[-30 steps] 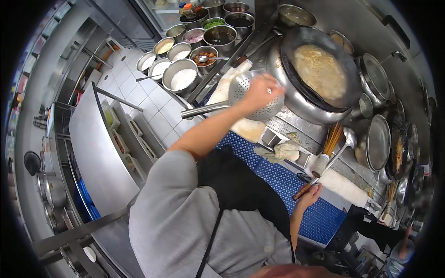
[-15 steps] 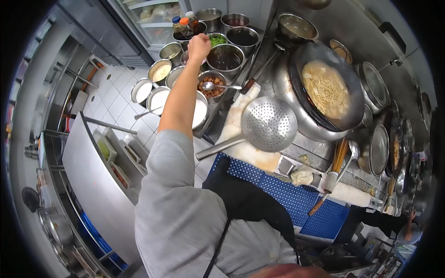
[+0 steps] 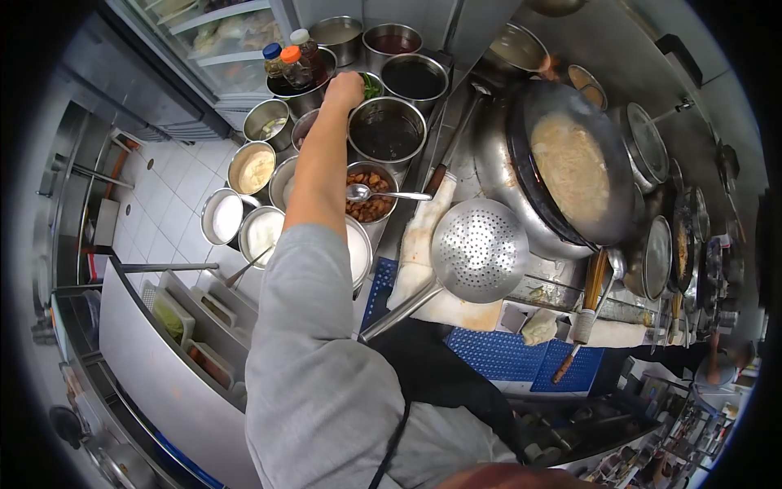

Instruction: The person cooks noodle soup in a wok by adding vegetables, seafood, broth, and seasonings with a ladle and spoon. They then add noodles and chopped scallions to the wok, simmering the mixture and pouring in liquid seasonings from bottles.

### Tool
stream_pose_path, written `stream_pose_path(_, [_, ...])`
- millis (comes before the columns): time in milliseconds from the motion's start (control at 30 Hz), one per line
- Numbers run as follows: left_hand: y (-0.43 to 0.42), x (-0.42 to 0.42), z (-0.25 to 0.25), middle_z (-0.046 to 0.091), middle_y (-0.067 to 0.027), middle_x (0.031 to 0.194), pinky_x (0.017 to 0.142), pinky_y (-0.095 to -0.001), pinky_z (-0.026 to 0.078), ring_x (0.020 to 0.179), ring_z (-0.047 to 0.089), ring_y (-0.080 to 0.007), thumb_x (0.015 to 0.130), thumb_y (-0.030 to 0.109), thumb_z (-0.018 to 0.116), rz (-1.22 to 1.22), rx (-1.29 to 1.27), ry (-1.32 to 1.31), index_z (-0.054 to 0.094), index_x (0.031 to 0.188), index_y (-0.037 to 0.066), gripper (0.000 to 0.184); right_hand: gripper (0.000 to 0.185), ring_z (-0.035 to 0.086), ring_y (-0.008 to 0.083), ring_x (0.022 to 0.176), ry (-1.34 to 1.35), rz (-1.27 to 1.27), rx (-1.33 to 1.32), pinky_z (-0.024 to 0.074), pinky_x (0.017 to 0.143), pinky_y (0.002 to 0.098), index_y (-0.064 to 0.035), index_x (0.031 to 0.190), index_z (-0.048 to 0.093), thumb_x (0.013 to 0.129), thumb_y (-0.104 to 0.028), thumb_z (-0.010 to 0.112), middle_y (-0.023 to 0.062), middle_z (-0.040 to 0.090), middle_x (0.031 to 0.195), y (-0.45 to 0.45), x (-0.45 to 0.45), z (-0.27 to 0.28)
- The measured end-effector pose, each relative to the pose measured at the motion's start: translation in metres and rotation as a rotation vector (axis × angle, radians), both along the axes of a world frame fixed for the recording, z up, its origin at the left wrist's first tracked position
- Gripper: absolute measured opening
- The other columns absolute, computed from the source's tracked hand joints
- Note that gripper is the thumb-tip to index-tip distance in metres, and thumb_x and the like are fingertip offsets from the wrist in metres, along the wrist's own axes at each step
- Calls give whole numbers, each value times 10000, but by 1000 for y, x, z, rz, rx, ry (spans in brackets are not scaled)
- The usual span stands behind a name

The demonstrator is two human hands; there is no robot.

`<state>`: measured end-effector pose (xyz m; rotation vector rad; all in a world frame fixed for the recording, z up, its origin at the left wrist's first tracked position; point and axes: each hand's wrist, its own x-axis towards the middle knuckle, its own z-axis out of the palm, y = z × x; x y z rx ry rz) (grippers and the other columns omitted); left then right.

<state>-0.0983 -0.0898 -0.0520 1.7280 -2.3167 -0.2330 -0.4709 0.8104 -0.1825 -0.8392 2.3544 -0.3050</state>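
My left hand [image 3: 344,90] reaches out among the metal seasoning pots, fingers curled closed. It is at the near-left side of a pot of chopped greens [image 3: 372,86] and partly covers it. Whatever the fingers hold, if anything, is hidden. Close by stand capped bottles [image 3: 295,72] in a pot on the left and a pot of dark liquid [image 3: 386,134] below. Under my forearm, a spoon [image 3: 358,192] rests in a pot of brown chunks [image 3: 371,209]. My right hand is out of view.
A steaming wok [image 3: 621,163] with pale noodles [image 3: 568,167] in cloudy broth sits at right. A perforated strainer [image 3: 479,248] lies on the counter by a cloth [image 3: 413,281]. A bamboo brush [image 3: 594,285] and ladle lie near the front edge. A steel counter [image 3: 155,342] stands left.
The view has shifted, and the pots appear larger and further left. My left hand now covers more of the greens' pot. The noodles in the wok look hazier.
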Motion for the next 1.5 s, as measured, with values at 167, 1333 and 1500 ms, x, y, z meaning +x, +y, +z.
stream_pose_path(167, [23, 18, 44, 735, -160, 942, 864, -425, 557, 937, 706, -345, 667, 147, 806, 13, 34, 150, 762, 868, 117, 209, 74, 601, 201, 475, 22, 47, -59, 463, 432, 357, -79, 734, 671, 747, -151, 658, 65, 648, 623, -11, 6, 10])
stream_pose_path(1333, [183, -396, 205, 647, -185, 968, 829, -393, 619, 917, 645, -319, 903, -81, 580, -164, 975, 1880, 629, 1065, -78, 170, 585, 654, 201, 589, -460, -570, -75, 544, 473, 380, -40, 1383, 504, 869, -220, 717, 92, 667, 784, -11, -103, -56])
stream_pose_path(1500, [186, -474, 221, 672, -129, 889, 628, -307, 609, 700, 659, -226, 957, 4, 537, -319, 640, 1286, 628, 1116, -16, 185, 417, 680, 227, 647, -511, -755, -205, 521, 520, 375, -49, 1224, 642, 871, -267, 680, 114, 668, 764, 61, -102, -64])
